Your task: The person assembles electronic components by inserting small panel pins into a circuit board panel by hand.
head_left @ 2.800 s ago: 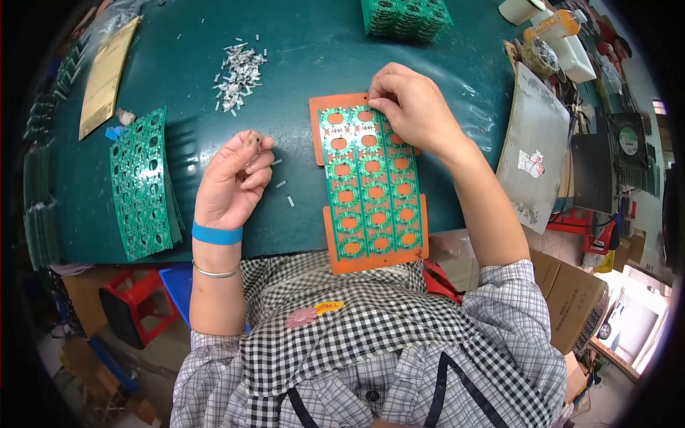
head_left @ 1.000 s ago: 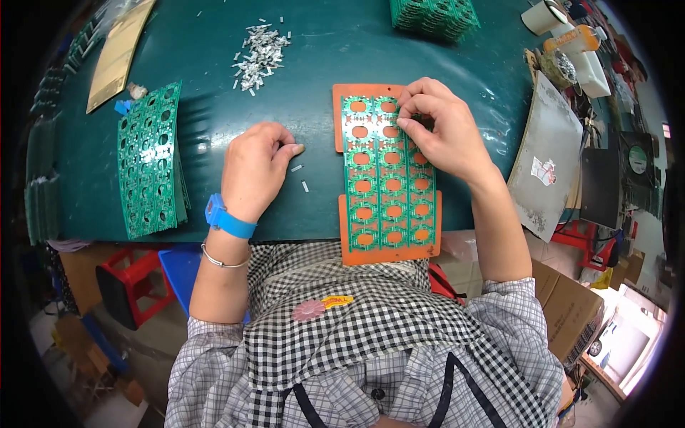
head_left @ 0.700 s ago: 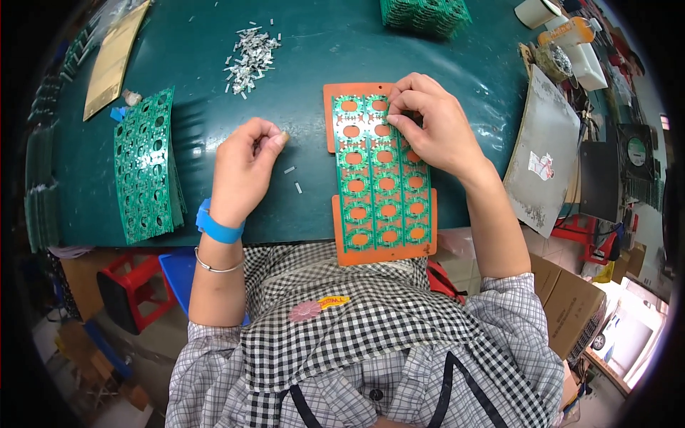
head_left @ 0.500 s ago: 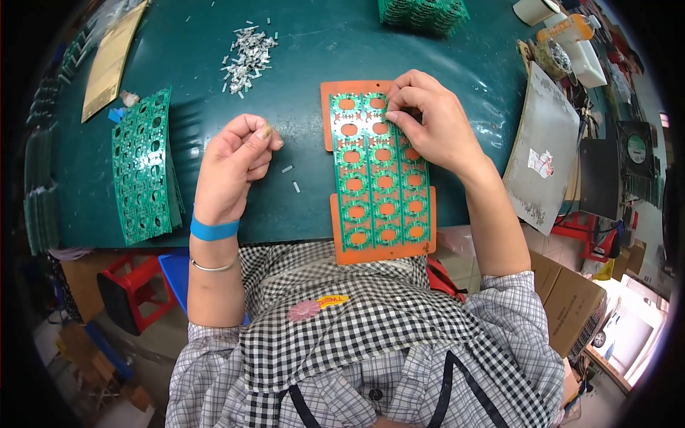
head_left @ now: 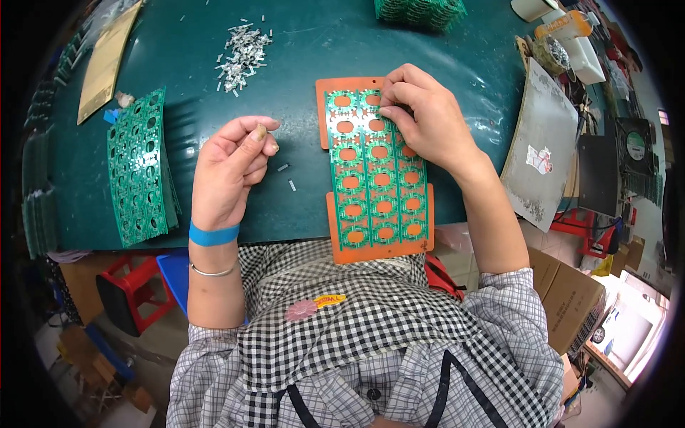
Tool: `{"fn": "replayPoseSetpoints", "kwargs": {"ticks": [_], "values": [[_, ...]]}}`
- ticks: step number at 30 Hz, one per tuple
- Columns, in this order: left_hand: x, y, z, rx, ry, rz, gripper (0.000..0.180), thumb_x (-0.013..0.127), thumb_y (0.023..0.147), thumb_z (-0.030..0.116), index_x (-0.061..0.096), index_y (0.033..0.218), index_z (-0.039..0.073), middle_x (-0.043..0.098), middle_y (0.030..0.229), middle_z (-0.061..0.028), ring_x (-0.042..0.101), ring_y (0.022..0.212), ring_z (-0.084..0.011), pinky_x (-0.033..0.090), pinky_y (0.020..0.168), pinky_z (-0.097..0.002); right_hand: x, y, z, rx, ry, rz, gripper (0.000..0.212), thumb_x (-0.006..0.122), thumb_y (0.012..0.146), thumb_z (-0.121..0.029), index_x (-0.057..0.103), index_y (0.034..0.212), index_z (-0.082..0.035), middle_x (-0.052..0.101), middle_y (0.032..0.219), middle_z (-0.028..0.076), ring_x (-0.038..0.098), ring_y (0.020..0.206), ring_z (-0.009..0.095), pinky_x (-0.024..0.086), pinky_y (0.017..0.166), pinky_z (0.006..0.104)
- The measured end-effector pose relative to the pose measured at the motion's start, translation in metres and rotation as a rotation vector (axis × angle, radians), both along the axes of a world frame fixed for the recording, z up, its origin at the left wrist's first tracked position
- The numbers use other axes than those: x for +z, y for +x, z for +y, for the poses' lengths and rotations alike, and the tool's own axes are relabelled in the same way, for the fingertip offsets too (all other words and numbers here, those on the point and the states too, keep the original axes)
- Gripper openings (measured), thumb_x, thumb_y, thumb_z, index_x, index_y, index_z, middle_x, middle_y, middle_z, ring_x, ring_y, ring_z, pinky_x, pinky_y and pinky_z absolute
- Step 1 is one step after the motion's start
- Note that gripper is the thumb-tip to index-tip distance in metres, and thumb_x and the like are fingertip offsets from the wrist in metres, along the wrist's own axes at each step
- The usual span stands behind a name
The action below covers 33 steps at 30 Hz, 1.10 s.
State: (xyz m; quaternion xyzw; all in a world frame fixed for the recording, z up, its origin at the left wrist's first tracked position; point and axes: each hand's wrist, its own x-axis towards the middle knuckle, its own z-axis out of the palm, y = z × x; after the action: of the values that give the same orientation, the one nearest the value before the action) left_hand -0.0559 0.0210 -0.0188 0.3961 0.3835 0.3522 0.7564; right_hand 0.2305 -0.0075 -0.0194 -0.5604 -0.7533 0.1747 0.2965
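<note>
A green circuit board panel [head_left: 366, 187] with rows of oval cutouts lies on an orange backing plate [head_left: 381, 253] at the table's front edge. Over its top end, my right hand [head_left: 435, 123] pinches thumb and index finger together at the panel's surface. Whatever is between those fingertips is too small or hidden to name. Left of the panel, my left hand [head_left: 230, 158] hovers over the table, thumb pressed to curled fingers, the index finger reaching forward. I cannot make out what it holds. Beside it lie two small silvery strips [head_left: 292, 185].
Many similar silvery strips form a pile [head_left: 243, 58] farther back. Curved green panels [head_left: 137, 171] stand at the left, near a gold-coloured bar [head_left: 107, 64]. A stack of green boards [head_left: 419, 14] sits at the back. A grey metal sheet [head_left: 540, 146] is at the right.
My left index finger has straightened out somewhat from its curl. My right hand stays pinched at the panel's top, shifted only slightly. The whole view has moved a little.
</note>
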Motion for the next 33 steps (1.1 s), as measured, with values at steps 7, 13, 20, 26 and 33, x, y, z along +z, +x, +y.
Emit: {"fn": "replayPoseSetpoints", "kwargs": {"ticks": [7,13,20,26,33], "values": [[0.004,0.007,-0.005,-0.022,-0.008,-0.068,0.015,0.058,0.097,0.01,0.062,0.105,-0.001,0.065,0.087,-0.0052,0.033,0.052,0.0002,0.023,0.043,-0.0162,0.003,-0.01,-0.002,0.059,0.16,-0.228,0.009,0.069,0.075,-0.004,0.064,0.082,-0.001,0.06,0.096,0.007,0.06,0.092,0.026,0.052,0.077,0.0381],[-0.004,0.017,-0.018,0.012,-0.156,-0.155,0.013,0.065,0.091,0.005,0.063,0.103,-0.001,0.067,0.088,-0.0064,0.036,0.053,0.0008,0.024,0.043,-0.0159,0.014,-0.005,-0.004,0.079,0.167,-0.154,0.014,0.073,0.071,-0.006,0.066,0.083,-0.003,0.061,0.094,0.007,0.059,0.09,0.026,0.051,0.075,0.0369],[0.003,0.034,-0.034,0.046,-0.177,-0.236,0.02,0.066,0.089,0.003,0.062,0.108,-0.001,0.062,0.078,-0.0001,0.039,0.054,0.0011,0.026,0.043,-0.0161,0.033,-0.056,-0.026,0.195,0.327,0.157,0.017,0.073,0.065,-0.006,0.06,0.076,-0.003,0.06,0.089,0.007,0.059,0.082,0.028,0.048,0.068,0.0383],[0.01,0.035,-0.038,0.018,-0.236,-0.279,0.016,0.064,0.091,0.004,0.065,0.106,-0.002,0.059,0.075,0.0022,0.036,0.053,0.0004,0.026,0.045,-0.0169,0.025,-0.06,-0.025,0.23,0.526,0.116,0.013,0.069,0.066,-0.004,0.059,0.074,-0.002,0.06,0.089,0.008,0.059,0.079,0.027,0.047,0.065,0.0372],[-0.002,-0.01,-0.013,0.188,0.448,0.513,0.011,0.074,0.083,0.008,0.07,0.09,0.0,0.061,0.07,0.0022,0.047,0.059,-0.005,0.041,0.054,-0.0216,0.027,-0.013,-0.029,0.02,0.038,0.226,0.011,0.071,0.072,-0.002,0.062,0.078,-0.002,0.062,0.092,0.008,0.06,0.087,0.026,0.049,0.073,0.0363]]}}
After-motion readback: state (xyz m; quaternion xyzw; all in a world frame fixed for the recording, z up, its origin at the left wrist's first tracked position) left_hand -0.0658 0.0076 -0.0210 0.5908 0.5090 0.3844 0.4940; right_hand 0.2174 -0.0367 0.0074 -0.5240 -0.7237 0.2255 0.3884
